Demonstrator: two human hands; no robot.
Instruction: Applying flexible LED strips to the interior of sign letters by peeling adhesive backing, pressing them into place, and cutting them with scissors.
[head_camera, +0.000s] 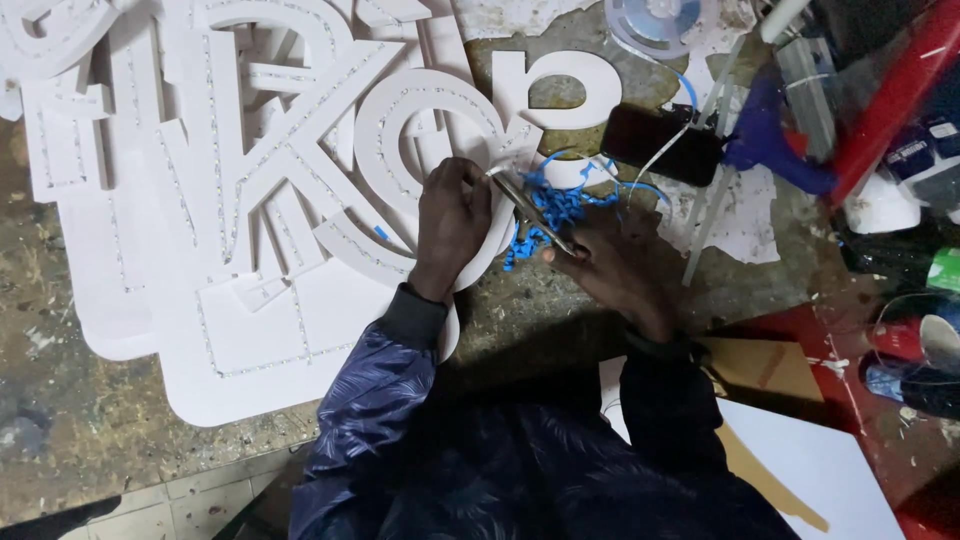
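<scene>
A white ring-shaped sign letter (430, 130) edged with a dotted light strip lies on the worn workbench (90, 440) among other white cut-out letters (200, 150), and the left hand (452, 222) rests on its lower right rim with fingers pinched together on the strip's end. The right hand (610, 262) is clamped around a pair of scissors (535, 212), whose blades point up-left to that same spot. Just beside them lies a heap of blue scraps (550, 215), with a black phone (662, 145) near and a strip reel (655, 22) farther up.
</scene>
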